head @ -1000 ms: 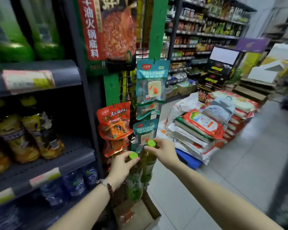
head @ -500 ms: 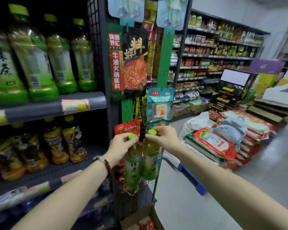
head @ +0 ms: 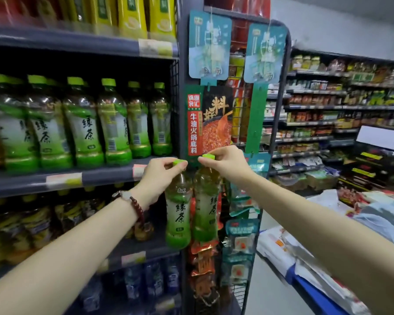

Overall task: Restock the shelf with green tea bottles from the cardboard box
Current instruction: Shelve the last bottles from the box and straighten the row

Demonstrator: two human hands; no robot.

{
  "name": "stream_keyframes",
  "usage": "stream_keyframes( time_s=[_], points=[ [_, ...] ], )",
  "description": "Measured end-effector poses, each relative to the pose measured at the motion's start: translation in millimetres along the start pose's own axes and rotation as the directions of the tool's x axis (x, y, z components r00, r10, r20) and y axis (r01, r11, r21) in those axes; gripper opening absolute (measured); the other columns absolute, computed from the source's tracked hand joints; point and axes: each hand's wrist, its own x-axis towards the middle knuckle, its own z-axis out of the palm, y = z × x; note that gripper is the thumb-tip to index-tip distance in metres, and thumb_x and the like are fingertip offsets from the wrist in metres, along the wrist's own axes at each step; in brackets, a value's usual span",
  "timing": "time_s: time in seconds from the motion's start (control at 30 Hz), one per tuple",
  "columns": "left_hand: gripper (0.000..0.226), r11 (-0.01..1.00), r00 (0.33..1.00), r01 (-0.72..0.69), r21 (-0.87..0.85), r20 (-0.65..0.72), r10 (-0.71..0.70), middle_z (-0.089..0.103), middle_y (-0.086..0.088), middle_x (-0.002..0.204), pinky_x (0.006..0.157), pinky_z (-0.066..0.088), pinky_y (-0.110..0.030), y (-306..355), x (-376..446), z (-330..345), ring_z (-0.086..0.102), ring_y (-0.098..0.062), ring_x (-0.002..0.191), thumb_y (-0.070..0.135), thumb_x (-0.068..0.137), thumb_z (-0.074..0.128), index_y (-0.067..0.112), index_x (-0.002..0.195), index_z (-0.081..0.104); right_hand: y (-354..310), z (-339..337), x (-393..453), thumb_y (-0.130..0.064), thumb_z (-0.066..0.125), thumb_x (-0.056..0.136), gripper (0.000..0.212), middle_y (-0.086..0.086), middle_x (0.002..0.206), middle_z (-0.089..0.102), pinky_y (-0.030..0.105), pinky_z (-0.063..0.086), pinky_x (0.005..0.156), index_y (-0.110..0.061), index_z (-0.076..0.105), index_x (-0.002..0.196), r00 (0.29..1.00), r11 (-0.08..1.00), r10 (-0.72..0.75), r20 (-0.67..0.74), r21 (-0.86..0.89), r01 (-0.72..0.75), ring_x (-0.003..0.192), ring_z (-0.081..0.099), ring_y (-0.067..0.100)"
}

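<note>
My left hand (head: 159,178) grips one green tea bottle (head: 178,214) by its green cap and neck. Just to its right, my right hand (head: 228,164) pinches the cap of a second green tea bottle (head: 206,212). Both bottles hang upright, side by side, in front of the shelf's end post, roughly level with the front lip of the green tea shelf (head: 96,176). A row of several green tea bottles (head: 87,123) stands on that shelf to the left. The cardboard box is out of view.
A wire rack (head: 234,123) with hanging sauce packets sits right behind the bottles. Darker drink bottles (head: 39,223) fill the shelf below, yellow cartons (head: 132,14) the shelf above. Stacked rice sacks (head: 328,246) lie on the floor at right. More shelving (head: 341,108) lines the far aisle.
Both hands have lifted the two bottles upward, from near the floor and the box to the level of the green tea shelf. The box has dropped out of view.
</note>
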Motion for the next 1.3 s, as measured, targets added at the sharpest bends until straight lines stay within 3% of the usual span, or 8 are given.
stream_keyframes(
  time_s=[0.17,0.33,0.43,0.6,0.77,0.97,1.1,1.3],
  points=[
    [0.026,0.999,0.998,0.013,-0.029,-0.053,-0.015,0.074,-0.009,0.089,0.089,0.054,-0.049,21.8,16.9,-43.8,0.068,-0.027,0.091,0.036,0.082,0.069,0.013,0.093,0.074,-44.5,2.7,25.8,-0.046,0.070,0.079,0.041,0.011,0.082,0.076,0.033,0.057,0.073,-0.007,0.076,0.089,0.996,0.995,-0.093,0.009,-0.019,0.093,0.073,0.069,0.019],
    [0.028,1.000,0.996,-0.010,-0.010,-0.085,0.009,0.070,-0.002,0.086,0.072,0.046,-0.027,44.9,29.0,-78.1,0.058,-0.013,0.072,0.035,0.085,0.065,0.010,0.096,0.072,-83.1,7.8,44.4,-0.043,0.071,0.080,0.039,0.011,0.079,0.075,0.037,0.058,0.075,-0.005,0.076,0.091,0.984,0.984,-0.176,-0.007,0.010,0.176,0.076,0.071,0.024],
    [0.016,0.999,0.995,-0.032,-0.032,-0.100,0.029,0.070,-0.008,0.087,0.073,0.047,-0.032,57.8,37.0,-94.0,0.060,-0.017,0.074,0.029,0.085,0.066,0.014,0.085,0.072,-101.8,10.4,55.2,-0.044,0.071,0.079,0.040,0.016,0.076,0.074,0.036,0.057,0.071,-0.005,0.076,0.087,0.978,0.978,-0.207,-0.032,-0.007,0.207,0.065,0.066,0.018],
    [0.011,0.987,0.974,-0.159,0.013,-0.161,0.159,0.074,-0.006,0.079,0.080,0.056,-0.041,79.2,58.1,-119.8,0.070,-0.025,0.080,0.033,0.079,0.072,0.027,0.070,0.073,-132.1,2.9,69.2,-0.042,0.070,0.081,0.033,0.002,0.061,0.068,0.012,0.044,0.053,-0.010,0.077,0.088,0.958,0.963,-0.268,-0.096,-0.019,0.268,0.047,0.050,-0.002],
    [0.011,0.965,0.934,-0.264,0.009,-0.247,0.258,0.073,-0.004,0.081,0.086,0.056,-0.046,100.9,73.4,-136.0,0.068,-0.020,0.079,0.034,0.077,0.074,0.023,0.076,0.073,-161.0,-3.5,79.2,-0.037,0.071,0.082,0.027,0.003,0.075,0.072,0.021,0.056,0.067,-0.011,0.075,0.091,0.917,0.935,-0.349,-0.192,0.001,0.356,0.067,0.064,0.009],
    [0.009,0.939,0.899,-0.344,0.020,-0.281,0.335,0.074,0.003,0.088,0.086,0.056,-0.043,99.6,77.2,-135.3,0.070,-0.014,0.089,0.035,0.079,0.072,0.028,0.084,0.072,-163.5,3.8,93.8,-0.037,0.070,0.082,0.026,-0.009,0.060,0.061,0.026,0.052,0.067,-0.012,0.074,0.085,0.869,0.916,-0.397,-0.295,-0.076,0.393,0.057,0.054,0.004],
    [0.004,0.937,0.890,-0.348,0.039,-0.301,0.343,0.074,0.008,0.084,0.086,0.056,-0.041,82.9,78.5,-123.8,0.069,-0.009,0.086,0.033,0.081,0.069,0.030,0.082,0.070,-145.0,17.7,96.9,-0.037,0.070,0.081,0.023,0.000,0.073,0.070,0.038,0.057,0.077,-0.015,0.073,0.086,0.887,0.932,-0.359,-0.290,-0.070,0.355,0.073,0.067,0.014],
    [0.010,0.937,0.892,-0.344,0.063,-0.289,0.347,0.072,0.007,0.087,0.087,0.054,-0.034,84.4,90.4,-106.4,0.066,-0.010,0.088,0.032,0.084,0.067,0.024,0.090,0.070,-128.0,16.8,108.7,-0.041,0.069,0.081,0.029,0.000,0.087,0.072,0.037,0.057,0.083,-0.017,0.073,0.096,0.924,0.966,-0.245,-0.293,0.004,0.257,0.085,0.067,0.014]
  ],
)
